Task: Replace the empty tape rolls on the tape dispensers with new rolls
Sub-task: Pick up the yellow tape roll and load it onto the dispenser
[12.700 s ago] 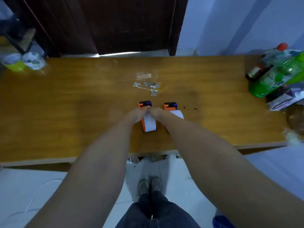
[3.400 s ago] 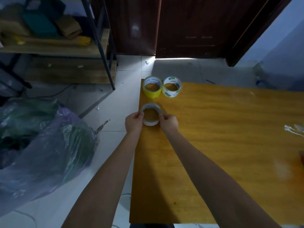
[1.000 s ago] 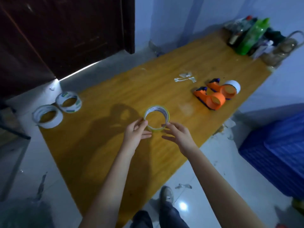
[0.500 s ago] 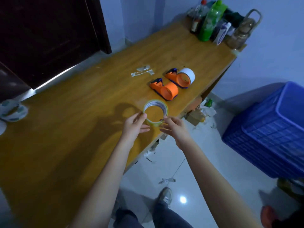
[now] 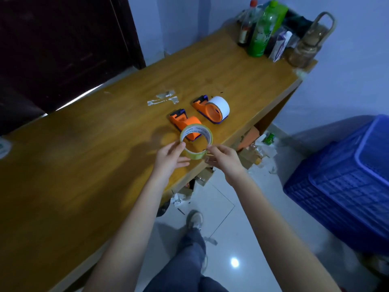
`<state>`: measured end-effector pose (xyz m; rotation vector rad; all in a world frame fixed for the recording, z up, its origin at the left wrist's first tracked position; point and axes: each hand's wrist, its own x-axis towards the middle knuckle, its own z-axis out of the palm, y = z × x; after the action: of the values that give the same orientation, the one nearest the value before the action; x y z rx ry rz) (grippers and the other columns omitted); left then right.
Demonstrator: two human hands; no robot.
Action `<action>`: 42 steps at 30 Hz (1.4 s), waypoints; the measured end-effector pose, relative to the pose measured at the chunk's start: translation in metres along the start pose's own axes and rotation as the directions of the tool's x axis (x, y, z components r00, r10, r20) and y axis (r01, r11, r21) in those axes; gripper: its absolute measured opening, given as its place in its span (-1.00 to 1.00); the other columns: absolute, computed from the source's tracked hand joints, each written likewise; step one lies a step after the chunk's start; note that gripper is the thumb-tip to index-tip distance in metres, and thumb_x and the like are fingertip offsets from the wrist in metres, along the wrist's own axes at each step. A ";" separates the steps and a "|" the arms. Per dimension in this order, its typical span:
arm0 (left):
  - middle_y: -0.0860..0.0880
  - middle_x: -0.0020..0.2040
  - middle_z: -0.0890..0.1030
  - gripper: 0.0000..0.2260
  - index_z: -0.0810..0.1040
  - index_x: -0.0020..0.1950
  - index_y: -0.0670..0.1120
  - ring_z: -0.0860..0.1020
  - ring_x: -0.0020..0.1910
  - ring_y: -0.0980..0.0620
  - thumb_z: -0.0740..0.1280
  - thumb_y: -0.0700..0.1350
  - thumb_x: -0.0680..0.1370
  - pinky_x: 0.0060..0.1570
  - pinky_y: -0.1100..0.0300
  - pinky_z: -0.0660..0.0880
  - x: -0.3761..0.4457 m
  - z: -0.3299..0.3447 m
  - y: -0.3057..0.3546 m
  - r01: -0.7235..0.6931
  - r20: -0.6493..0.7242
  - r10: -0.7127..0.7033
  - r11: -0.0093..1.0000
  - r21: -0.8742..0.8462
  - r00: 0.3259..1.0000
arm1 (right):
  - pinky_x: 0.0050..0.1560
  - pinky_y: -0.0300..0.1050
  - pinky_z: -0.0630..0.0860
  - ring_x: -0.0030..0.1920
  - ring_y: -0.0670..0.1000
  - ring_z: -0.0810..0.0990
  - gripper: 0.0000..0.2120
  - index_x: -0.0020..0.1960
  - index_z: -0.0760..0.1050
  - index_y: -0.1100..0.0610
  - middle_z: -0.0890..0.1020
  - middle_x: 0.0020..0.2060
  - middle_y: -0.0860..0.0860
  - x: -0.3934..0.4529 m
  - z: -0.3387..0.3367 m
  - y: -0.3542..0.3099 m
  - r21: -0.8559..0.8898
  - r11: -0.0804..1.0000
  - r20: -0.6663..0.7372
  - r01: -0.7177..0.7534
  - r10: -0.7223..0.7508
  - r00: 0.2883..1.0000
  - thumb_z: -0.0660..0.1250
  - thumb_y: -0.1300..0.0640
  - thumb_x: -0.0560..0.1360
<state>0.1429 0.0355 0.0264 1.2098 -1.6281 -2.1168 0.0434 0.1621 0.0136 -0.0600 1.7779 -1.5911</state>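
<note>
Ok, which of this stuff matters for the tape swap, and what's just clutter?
For the job:
yellow tape roll, held by left hand and right hand
two orange dispensers

Lying about:
tape scraps
bottles
blue crate

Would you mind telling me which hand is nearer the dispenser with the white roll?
Right. The right hand lies below the dispenser, slightly right; the left hand sits farther left, both holding the yellow roll.
</note>
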 end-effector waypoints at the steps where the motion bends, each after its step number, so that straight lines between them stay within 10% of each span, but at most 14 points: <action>1: -0.20 0.25 0.56 -0.53 0.36 0.42 -0.22 0.65 -0.18 -0.03 0.32 -0.08 0.55 -0.31 0.25 0.63 0.006 0.004 0.001 -0.002 -0.009 0.002 1.000 -0.002 1.000 | -0.09 -0.17 0.62 -0.21 0.03 0.59 -0.85 -0.12 0.58 0.16 0.58 -0.20 0.10 0.005 -0.003 -0.003 0.008 1.000 0.012 -0.003 0.003 1.000 0.33 0.09 0.51; 14: -0.17 0.16 0.60 -0.53 0.39 0.38 -0.17 0.65 -0.16 -0.01 0.37 -0.08 0.51 -0.32 0.24 0.63 0.075 0.054 0.006 0.035 -0.109 -0.042 0.997 -0.063 0.993 | -0.30 -0.30 0.58 -0.21 0.01 0.54 -0.88 -0.12 0.56 0.17 0.54 -0.16 0.12 0.089 -0.039 -0.044 -0.092 0.994 0.051 -0.060 0.065 0.997 0.29 0.15 0.52; 19: -0.03 -0.04 0.63 -0.64 0.47 0.30 -0.12 0.63 -0.20 0.02 0.37 -0.09 0.52 -0.31 0.23 0.61 0.083 0.066 0.010 0.071 -0.190 -0.087 0.993 -0.092 0.978 | -0.05 -0.03 0.59 -0.25 0.03 0.54 -0.84 -0.22 0.57 0.09 0.56 -0.19 0.12 0.109 -0.043 -0.052 -0.110 0.991 0.081 -0.079 0.088 0.993 0.28 0.17 0.52; 26: 0.02 -0.06 0.62 -0.71 0.49 0.24 -0.08 0.62 -0.22 0.04 0.33 -0.06 0.54 -0.27 0.19 0.62 0.084 0.078 0.014 0.039 -0.297 -0.072 0.993 -0.114 0.952 | -0.11 -0.20 0.58 -0.15 -0.04 0.62 -0.79 0.10 0.57 0.15 0.63 -0.13 0.02 0.135 -0.048 -0.059 -0.194 0.977 0.155 -0.092 0.123 0.980 0.29 0.08 0.53; 33: -0.05 -0.01 0.55 -0.71 0.49 0.28 -0.09 0.58 -0.03 -0.08 0.22 -0.04 0.60 -0.31 0.22 0.49 0.095 0.090 0.005 0.040 -0.661 0.002 0.998 0.049 0.750 | 0.19 0.09 0.55 -0.02 0.01 0.63 -0.65 0.26 0.51 0.19 0.64 -0.08 -0.01 0.147 -0.053 -0.062 -0.185 0.978 0.208 -0.092 0.130 0.969 0.29 0.05 0.54; 37: -0.09 0.27 0.46 -0.49 0.32 0.42 0.04 0.54 0.15 -0.09 0.29 0.14 0.51 -0.05 0.07 0.51 0.107 0.098 0.000 0.305 -0.650 0.112 0.815 0.492 0.752 | 0.17 0.09 0.56 0.11 0.06 0.62 -0.63 0.26 0.52 0.19 0.64 0.11 0.10 0.151 -0.056 -0.066 -0.184 0.981 0.215 -0.060 0.100 0.972 0.28 0.02 0.53; 42: -0.12 0.08 0.50 -0.45 0.39 0.20 -0.13 0.59 -0.08 -0.15 0.27 0.28 0.46 -0.30 0.12 0.35 0.124 0.123 0.016 0.540 -0.673 0.210 0.453 0.710 0.709 | -0.10 -0.24 0.63 -0.06 -0.06 0.62 -0.67 0.26 0.52 0.22 0.64 0.04 0.10 0.160 -0.057 -0.076 -0.150 0.988 0.235 -0.029 0.064 0.970 0.26 0.10 0.56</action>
<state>-0.0288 0.0416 -0.0118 2.1784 -2.2376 -0.4128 -0.1363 0.1138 0.0008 -0.2669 1.6902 -1.3566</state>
